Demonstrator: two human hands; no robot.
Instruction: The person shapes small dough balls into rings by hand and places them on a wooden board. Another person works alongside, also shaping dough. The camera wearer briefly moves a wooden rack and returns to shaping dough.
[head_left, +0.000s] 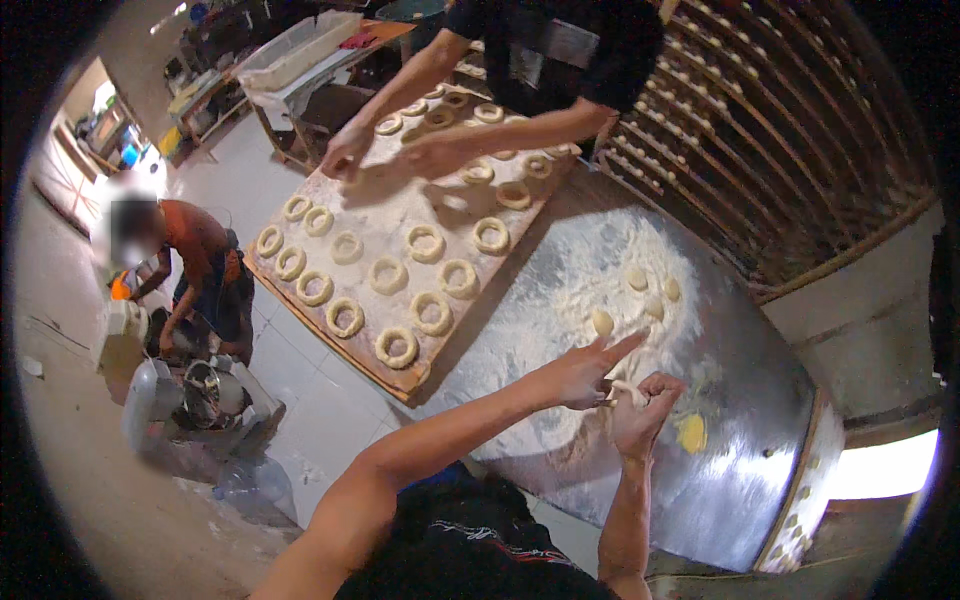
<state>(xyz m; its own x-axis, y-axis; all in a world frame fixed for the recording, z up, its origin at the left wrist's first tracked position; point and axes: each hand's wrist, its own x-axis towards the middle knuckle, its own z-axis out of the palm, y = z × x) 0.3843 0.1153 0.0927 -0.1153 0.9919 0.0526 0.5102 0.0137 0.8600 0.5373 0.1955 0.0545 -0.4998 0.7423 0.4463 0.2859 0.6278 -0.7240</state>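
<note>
A short pale strip of dough (pixel 627 392) spans the small gap between my two hands, above the floured metal table (pixel 740 490). Its one end is inside the closed fingers of my right hand (pixel 645 415). My left hand (pixel 578 378) pinches the other end with its lower fingers, partly hidden, while the index finger stretches out over the flour. Just beyond my left hand lies a small dough ball (pixel 603 322). Several more pieces of dough (pixel 637 280) rest farther off in the white flour (pixel 620 250). A yellow soft lump (pixel 692 433) sits right of my right hand.
Dough rings (pixel 396 347) lie in rows on a floured wooden board (pixel 300 195) at the left. A co-worker's hands (pixel 348 150) are over its far part. Slatted racks (pixel 720 130) with dough pieces stand far right. Another person (pixel 200 250) bends by a machine (pixel 205 395) at left.
</note>
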